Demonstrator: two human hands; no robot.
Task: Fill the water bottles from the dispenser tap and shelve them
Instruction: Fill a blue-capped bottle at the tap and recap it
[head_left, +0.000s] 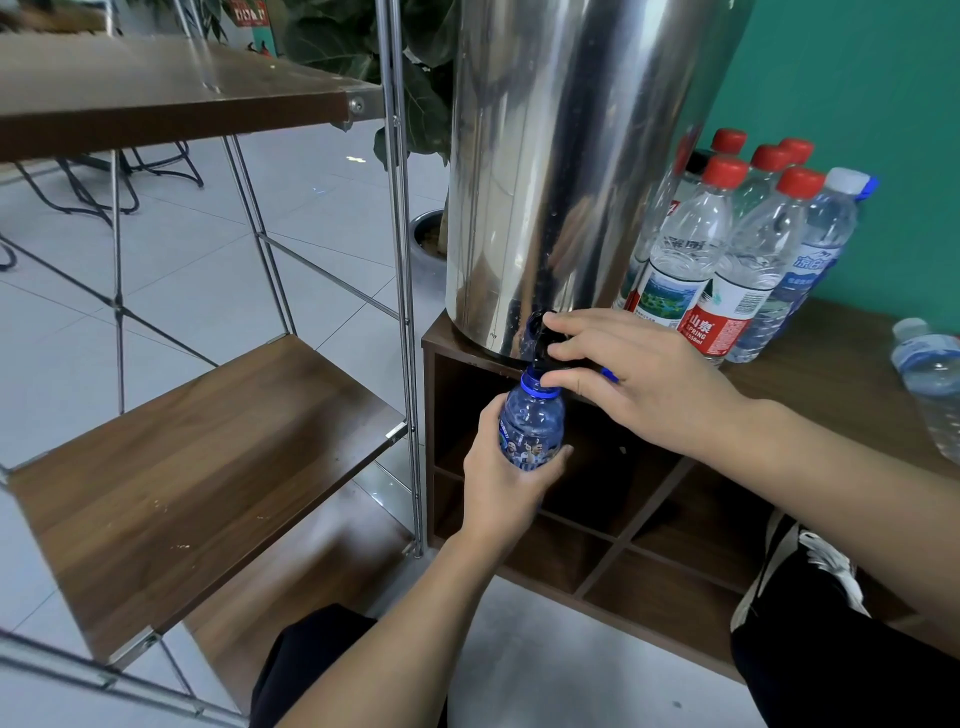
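Note:
A tall steel dispenser (561, 171) stands on a brown cabinet (841, 374). Its black tap (540, 343) juts out at the bottom front. My left hand (501, 475) grips a small blue-tinted bottle (531, 423) with an open mouth, held upright right under the tap. My right hand (634, 379) pinches the tap lever with thumb and fingers; a small blue piece, perhaps the cap, shows under its palm. Several capped bottles (727, 249) stand behind the right hand beside the dispenser.
A metal-framed rack with wooden shelves (208, 467) stands to the left, its upper shelf (156, 98) near head height. One clear bottle (930, 384) stands at the cabinet's right edge. The cabinet has open cubbies (649, 530). My knees and a shoe show below.

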